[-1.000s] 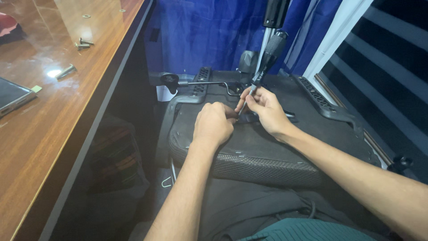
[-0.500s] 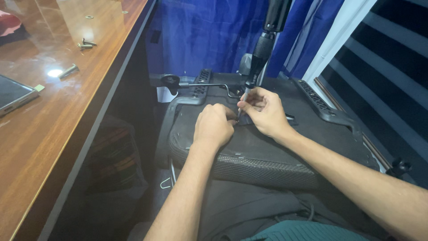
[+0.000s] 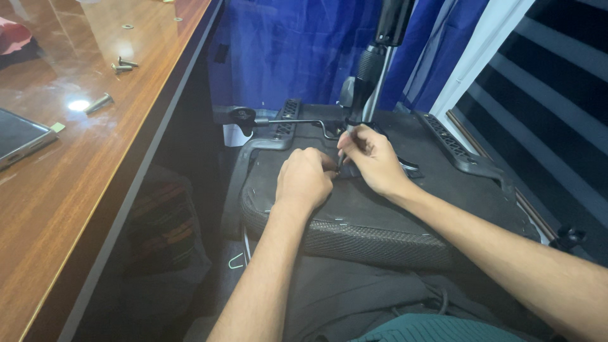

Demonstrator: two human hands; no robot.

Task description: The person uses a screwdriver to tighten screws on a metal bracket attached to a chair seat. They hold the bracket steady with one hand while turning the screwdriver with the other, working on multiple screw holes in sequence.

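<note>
An upturned black chair seat (image 3: 380, 209) lies underside up in front of me, with its gas column (image 3: 370, 69) standing up from the middle. My left hand (image 3: 304, 180) rests on the seat's underside with fingers curled in; what is under them is hidden. My right hand (image 3: 373, 158) sits just beside it at the column's foot, pinching a small thin dark tool (image 3: 342, 162) that points down between the two hands. A lever with a black knob (image 3: 244, 117) sticks out to the left of the column.
A wooden table (image 3: 76, 177) runs along the left, with loose bolts (image 3: 99, 102), washers and a phone (image 3: 19, 136) on it. Black plastic armrest brackets (image 3: 462, 152) lie on the seat's right side. Blue curtain behind, dark slatted panel at right.
Both hands stay at the foot of the column. The right hand has closed in on the left and the thin tool has tipped from slanting up to pointing down.
</note>
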